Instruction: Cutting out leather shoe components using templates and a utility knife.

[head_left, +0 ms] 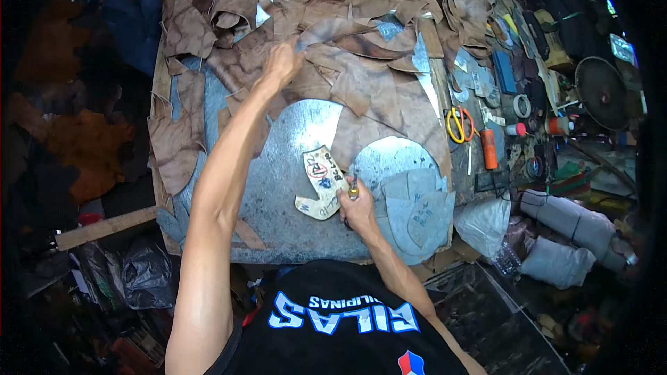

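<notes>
right of frame, mid-height: scissors [461, 125] with one yellow and one orange handle, orange cylinder [490, 149] just below them. small red-and-white container [515, 129] near a pale ring [516, 105]; blue box [504, 72] above. far right, large round dark disc [601, 92], tilted. lower right: crumpled whitish plastic bag [484, 228], long pale wrapped roll [577, 217], shorter wrapped bundle [558, 262] under it. left edge: orange-brown sheet [83, 144] in shadow, dark blue cloth [132, 24] above it. lower left: wooden strip [105, 228], slanted, shiny black plastic bag [148, 274] below.
</notes>
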{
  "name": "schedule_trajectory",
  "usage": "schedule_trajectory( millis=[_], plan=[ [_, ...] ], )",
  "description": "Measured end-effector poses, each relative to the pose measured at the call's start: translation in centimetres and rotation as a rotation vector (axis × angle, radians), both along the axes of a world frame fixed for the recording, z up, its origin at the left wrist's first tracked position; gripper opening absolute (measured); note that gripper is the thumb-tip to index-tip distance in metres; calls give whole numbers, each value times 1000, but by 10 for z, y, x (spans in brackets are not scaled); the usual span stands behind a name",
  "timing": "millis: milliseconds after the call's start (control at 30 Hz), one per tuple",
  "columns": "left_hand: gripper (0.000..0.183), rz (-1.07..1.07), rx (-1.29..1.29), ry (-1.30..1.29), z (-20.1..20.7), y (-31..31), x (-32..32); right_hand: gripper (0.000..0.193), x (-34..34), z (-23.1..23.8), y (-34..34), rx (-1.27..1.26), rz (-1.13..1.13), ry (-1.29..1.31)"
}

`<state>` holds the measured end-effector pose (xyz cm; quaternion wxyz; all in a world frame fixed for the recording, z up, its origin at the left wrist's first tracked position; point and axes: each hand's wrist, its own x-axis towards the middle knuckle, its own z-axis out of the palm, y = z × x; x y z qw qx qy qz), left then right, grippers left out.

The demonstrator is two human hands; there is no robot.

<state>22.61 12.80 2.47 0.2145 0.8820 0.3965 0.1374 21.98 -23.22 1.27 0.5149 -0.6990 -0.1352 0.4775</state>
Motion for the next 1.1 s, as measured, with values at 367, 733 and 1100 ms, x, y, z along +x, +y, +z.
schedule_trajectory(
  millis=[367, 733, 1100],
  plan=[
    [32, -7, -182, -17, -28, 44, 53, 24, -5, -25, -5, 9, 53, -93],
    [31, -90, -525, -563, 54, 12, 115, 28, -3, -8, -2, -121, 13, -6],
    [46, -55, -828, -691, 98, 40, 110, 29, -6, -3, 5, -40, 35, -175]
  ],
)
